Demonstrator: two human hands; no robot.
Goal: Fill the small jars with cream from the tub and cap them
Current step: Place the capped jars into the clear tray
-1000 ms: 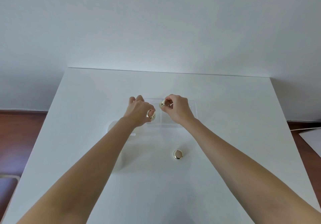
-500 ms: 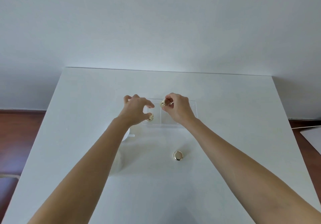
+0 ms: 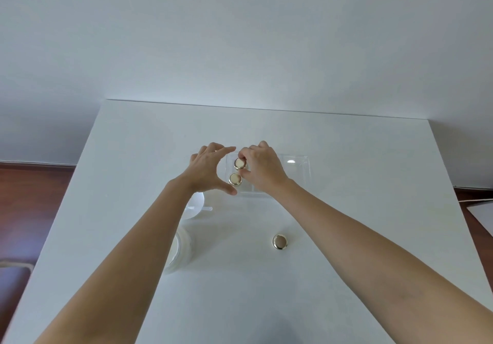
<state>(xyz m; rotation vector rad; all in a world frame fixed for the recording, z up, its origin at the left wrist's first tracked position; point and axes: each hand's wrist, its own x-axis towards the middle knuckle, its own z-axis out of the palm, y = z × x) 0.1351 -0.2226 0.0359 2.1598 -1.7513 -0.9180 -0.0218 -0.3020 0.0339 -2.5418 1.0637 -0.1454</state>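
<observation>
Two gold-capped jars (image 3: pixel 237 170) upright, caps up, in clear tray (image 3: pixel 298 172) mid-table, right hand (image 3: pixel 262 168) fingers pinching far jar, left hand (image 3: pixel 206 168) spread open beside near jar, third jar (image 3: pixel 279 241) nearer on white table (image 3: pixel 346 210), tub (image 3: pixel 180 250) at left.

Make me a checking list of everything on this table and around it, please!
Surface: white rectangular table, mostly bare.
Job's things: two small gold-capped jars in a clear plastic tray; a third gold-topped jar alone on the table; white cream tub and round white lid, partly behind the left forearm.
Clutter: small white stick beside the lid.
Grippers: left hand open beside the tray; right hand pinching the farther jar.
Cables: thin white cable at right edge.
Surroundings: plain white wall, wooden floor.
</observation>
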